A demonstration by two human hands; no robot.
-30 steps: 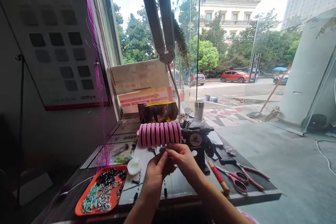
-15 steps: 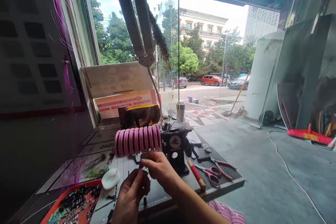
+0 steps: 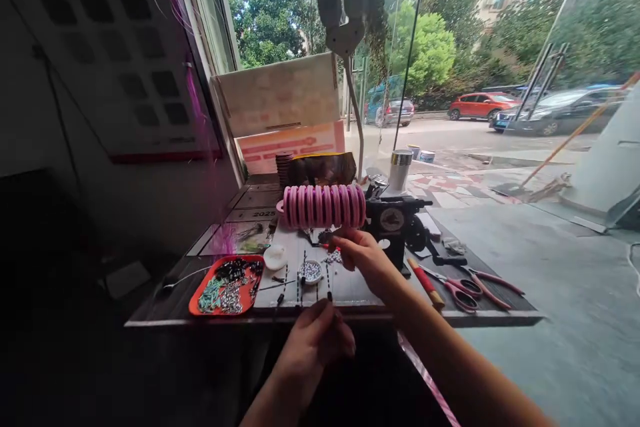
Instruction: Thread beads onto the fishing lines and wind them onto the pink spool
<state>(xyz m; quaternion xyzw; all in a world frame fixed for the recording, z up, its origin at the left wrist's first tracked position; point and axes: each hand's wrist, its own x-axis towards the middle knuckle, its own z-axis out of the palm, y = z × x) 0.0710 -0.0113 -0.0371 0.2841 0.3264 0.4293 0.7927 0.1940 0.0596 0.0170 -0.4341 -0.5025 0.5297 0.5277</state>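
My left hand [image 3: 320, 337] is low, just in front of the table's near edge, fingers curled and pressed together; what they pinch, if anything, is hidden. A small black piece [image 3: 330, 296] shows just beyond its fingertips. My right hand [image 3: 357, 252] reaches farther over the table, thumb and fingers closed under a row of pink rings [image 3: 324, 207] mounted on a black hand-cranked machine [image 3: 393, 220]. Whatever sits at its fingertips is too small to name. A red slim thing [image 3: 330, 247] lies beside them. Nearer me stands a white bowl of silvery beads [image 3: 311, 271].
At left is an orange tray [image 3: 194, 300] of small black, green and silver parts, with a white round lid [image 3: 275, 257] nearby. Scissors [image 3: 463, 293], pliers [image 3: 495, 283] and a red-and-tan stick [image 3: 426, 283] lie at right. A metal-capped jar [image 3: 400, 172] stands behind the machine.
The view has tilted down and swung left. My hands were together before the pink rings; now they are apart, the left nearer me and the right farther forward. The bead bowl shows now.
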